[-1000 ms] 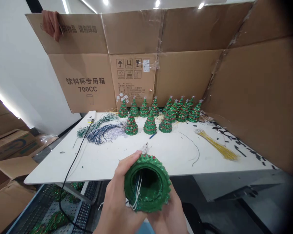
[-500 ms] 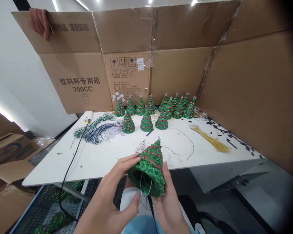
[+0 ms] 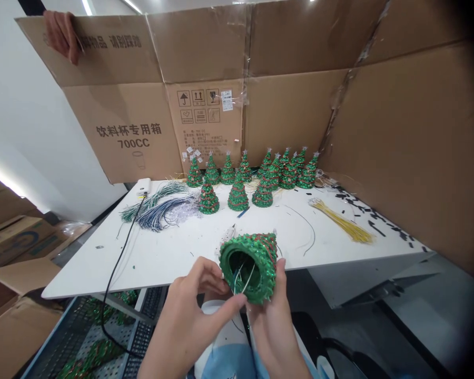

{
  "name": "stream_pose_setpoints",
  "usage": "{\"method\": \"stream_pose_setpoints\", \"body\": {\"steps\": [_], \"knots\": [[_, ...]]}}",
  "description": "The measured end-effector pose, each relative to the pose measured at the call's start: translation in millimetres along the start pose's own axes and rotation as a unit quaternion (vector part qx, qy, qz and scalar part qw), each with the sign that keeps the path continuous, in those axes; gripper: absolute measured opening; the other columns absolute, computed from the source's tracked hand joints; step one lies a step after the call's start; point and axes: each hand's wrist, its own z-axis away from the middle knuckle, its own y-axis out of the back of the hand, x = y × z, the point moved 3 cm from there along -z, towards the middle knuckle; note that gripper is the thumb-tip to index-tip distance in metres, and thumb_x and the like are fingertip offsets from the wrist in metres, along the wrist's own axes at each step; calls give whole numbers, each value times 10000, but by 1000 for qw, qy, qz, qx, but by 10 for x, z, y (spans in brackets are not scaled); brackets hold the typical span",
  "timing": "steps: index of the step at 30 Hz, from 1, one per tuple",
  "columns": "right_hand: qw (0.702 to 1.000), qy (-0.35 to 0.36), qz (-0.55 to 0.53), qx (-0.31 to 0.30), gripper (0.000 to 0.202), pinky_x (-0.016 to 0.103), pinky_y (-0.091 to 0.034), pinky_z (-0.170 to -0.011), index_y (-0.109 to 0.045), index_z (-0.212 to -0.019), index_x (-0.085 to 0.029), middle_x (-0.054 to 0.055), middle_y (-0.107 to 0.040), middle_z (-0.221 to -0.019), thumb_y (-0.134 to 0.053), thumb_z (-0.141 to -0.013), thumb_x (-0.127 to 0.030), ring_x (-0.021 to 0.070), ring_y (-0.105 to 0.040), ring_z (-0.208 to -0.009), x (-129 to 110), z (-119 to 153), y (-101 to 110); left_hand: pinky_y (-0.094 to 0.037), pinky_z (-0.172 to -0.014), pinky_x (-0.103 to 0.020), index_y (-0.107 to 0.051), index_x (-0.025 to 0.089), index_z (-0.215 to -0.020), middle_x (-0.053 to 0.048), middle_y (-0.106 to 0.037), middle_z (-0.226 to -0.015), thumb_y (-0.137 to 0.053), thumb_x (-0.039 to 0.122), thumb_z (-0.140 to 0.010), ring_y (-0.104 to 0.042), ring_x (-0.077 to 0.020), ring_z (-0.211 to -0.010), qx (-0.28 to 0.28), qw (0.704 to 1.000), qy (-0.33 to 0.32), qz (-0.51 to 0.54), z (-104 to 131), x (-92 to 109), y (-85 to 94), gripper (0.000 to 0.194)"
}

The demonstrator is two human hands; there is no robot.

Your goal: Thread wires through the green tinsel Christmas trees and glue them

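A small green Christmas tree ornament (image 3: 266,263) with red garland is tipped so that its hollow base faces me. My right hand (image 3: 274,310) supports it from below and the right, fingers wrapped around its side. Thin wires (image 3: 243,276) come out of the dark opening and over the lower rim. My left hand (image 3: 203,300) is at the left of the base, its fingers curled and the thumb tip against the wires at the rim. The fingertips behind the rim are partly hidden. Just behind the ornament, a small white tube (image 3: 228,232) lies on the table.
Several finished-looking trees (image 3: 237,197) stand on the white table (image 3: 142,263). Green and blue wire bundles (image 3: 164,213) lie left, a yellow wire bundle (image 3: 342,221) and black bits right. A black cable (image 3: 116,263) hangs over the front edge. Cardboard walls (image 3: 292,110) enclose the back; another person's hand (image 3: 62,37) grips the top.
The tree has turned so its open base faces me more directly, with its tip swung away to the right. My left fingers have slid from its upper side down to the base rim.
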Motion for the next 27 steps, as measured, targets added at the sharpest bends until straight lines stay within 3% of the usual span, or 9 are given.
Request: {"method": "stream_pose_setpoints", "body": {"steps": [5, 10, 15, 19, 23, 27], "knots": [[1000, 26, -15, -6, 912, 471, -595, -1139, -705, -1542, -314, 52, -843, -1374, -785, -836, -886, 333, -757, -1332, 40, -52, 46, -678, -830, -289, -670, 256, -976, 17, -820, -884, -846, 234, -934, -834, -193, -870, -11, 994, 18, 103, -1, 39, -43, 183], [999, 46, -28, -8, 897, 493, -570, -1179, -676, -1578, -315, 56, -816, -1436, -772, -872, -860, 332, -722, -1394, 57, -98, 64, -639, -812, -236, -656, 244, -923, 37, -744, -838, -756, 223, -1014, -779, -142, -817, -6, 996, -6, 90, -5, 78, -18, 136], [998, 51, -26, -15, 853, 485, -544, -1208, -681, -1569, -339, 36, -800, -1469, -758, -891, -850, 307, -700, -1431, 51, -67, 16, -629, -810, -231, -697, 248, -979, 15, -735, -895, -657, 206, -1090, -754, -136, -842, 70, 992, -70, 78, -11, 96, 75, 125], [999, 49, -1, -24, 882, 496, -542, -1207, -677, -1569, -315, 57, -803, -1460, -752, -885, -866, 318, -711, -1412, 60, -5, -66, -600, -801, -247, -714, 256, -997, -12, -707, -975, -550, 167, -1136, -715, -147, -901, 98, 985, -135, 46, -5, 144, 88, 232], [998, 49, 2, -27, 875, 484, -556, -1188, -651, -1597, -318, 46, -805, -1455, -747, -906, -846, 309, -726, -1387, 76, -1, -98, -566, -792, -278, -699, 261, -1056, -12, -690, -976, -540, 143, -1130, -695, -161, -892, 122, 983, -134, -32, -18, 118, 107, 211], [999, 43, -5, -29, 888, 502, -552, -1199, -644, -1602, -300, 56, -805, -1456, -753, -905, -840, 318, -719, -1404, 108, -22, -65, -543, -806, -306, -731, 259, -1100, -32, -661, -1051, -546, 112, -1099, -682, -170, -894, 110, 974, -157, -120, -29, 85, 84, 236]]}}
